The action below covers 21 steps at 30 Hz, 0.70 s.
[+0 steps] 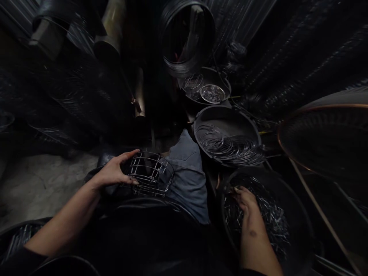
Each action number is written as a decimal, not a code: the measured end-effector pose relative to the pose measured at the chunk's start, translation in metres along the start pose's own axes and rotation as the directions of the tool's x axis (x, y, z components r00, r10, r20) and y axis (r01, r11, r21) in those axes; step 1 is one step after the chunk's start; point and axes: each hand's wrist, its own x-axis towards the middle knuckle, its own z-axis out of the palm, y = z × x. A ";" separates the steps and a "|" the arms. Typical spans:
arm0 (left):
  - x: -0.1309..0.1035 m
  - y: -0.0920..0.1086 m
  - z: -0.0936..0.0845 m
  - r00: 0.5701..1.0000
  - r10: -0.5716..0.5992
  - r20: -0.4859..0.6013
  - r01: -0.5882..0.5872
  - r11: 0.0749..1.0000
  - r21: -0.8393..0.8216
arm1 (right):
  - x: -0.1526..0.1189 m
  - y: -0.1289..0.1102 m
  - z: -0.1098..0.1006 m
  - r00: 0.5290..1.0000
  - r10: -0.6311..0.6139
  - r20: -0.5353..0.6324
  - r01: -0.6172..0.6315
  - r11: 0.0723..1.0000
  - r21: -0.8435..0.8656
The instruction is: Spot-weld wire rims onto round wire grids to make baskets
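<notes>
My left hand (116, 171) grips the left end of a small round wire cage (151, 172), thumb below and fingers above. The cage is made of curved wire hoops joined by thin cross wires, and it lies on its side over my lap. My right hand (244, 198) reaches down into a dark round tub (299, 209) of short metal wire pieces (271, 218). Its fingers are drawn together at the tub's left side; what lies between them is too dark to make out. A blue-grey cloth (188, 172) rests just right of the cage.
Beyond the tub, a round basin (227, 109) holds many thin wire rings (230, 147). Farther back, another basin (198, 100) contains a dish of small metal bits (212, 94). A wire coil (188, 38) hangs above. A copper-rimmed round pan (322, 138) stands at right.
</notes>
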 end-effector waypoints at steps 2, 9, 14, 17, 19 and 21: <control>0.001 0.001 0.000 1.000 -0.003 -0.004 0.003 1.000 -0.002 | -0.008 -0.001 -0.005 0.999 0.022 0.048 -0.022 1.000 -0.016; -0.002 -0.004 0.000 1.000 0.007 -0.013 -0.007 1.000 -0.024 | -0.021 -0.010 -0.019 0.994 0.019 0.105 0.016 0.946 -0.325; -0.007 -0.006 0.000 1.000 -0.011 -0.025 0.009 0.997 -0.073 | -0.024 -0.005 -0.006 0.985 0.008 0.174 0.097 0.807 -0.583; -0.008 -0.004 0.000 0.999 -0.029 -0.028 0.026 0.994 -0.109 | -0.029 0.006 0.013 0.980 -0.016 0.199 0.132 0.798 -0.588; -0.008 -0.003 0.001 0.999 -0.034 -0.031 0.031 0.994 -0.108 | -0.029 0.013 0.019 0.981 -0.038 0.189 0.135 0.832 -0.537; -0.007 -0.002 0.001 0.999 -0.033 -0.032 0.030 0.996 -0.090 | -0.026 0.016 0.017 0.986 -0.072 0.152 0.133 0.887 -0.442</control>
